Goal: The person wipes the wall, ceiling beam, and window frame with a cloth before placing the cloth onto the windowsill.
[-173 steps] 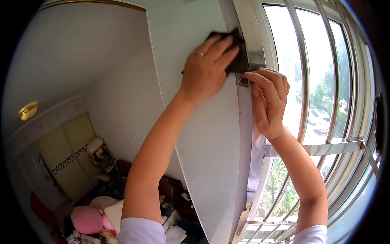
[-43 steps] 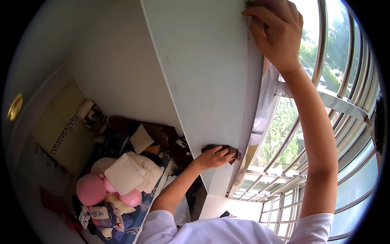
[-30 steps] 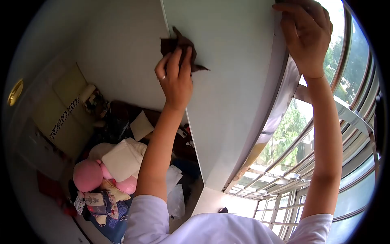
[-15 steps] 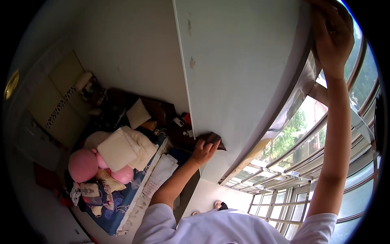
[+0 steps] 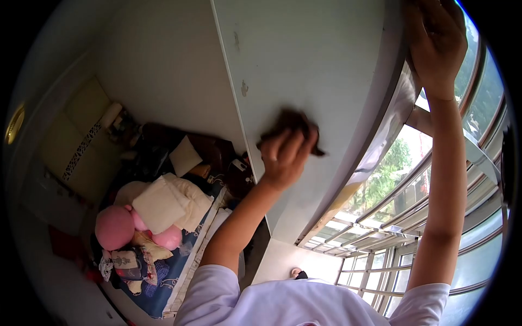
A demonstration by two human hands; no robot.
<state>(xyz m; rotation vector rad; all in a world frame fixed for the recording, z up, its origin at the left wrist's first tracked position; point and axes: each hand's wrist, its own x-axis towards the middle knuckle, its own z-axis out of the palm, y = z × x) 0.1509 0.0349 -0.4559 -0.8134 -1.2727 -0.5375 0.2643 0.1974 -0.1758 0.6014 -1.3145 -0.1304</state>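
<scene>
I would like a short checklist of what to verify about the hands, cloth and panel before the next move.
1. Left hand on the dark cloth: ok, its fingers lie over it.
2. Cloth at the panel: ok, it appears to be against the face.
3. Panel face unmarked: not ok, patchy marks show near its left edge.
4. Right hand secure: cannot tell, the picture's top cuts off its fingers.
5. Bedding away from the cloth: ok, it lies off to the left.
</scene>
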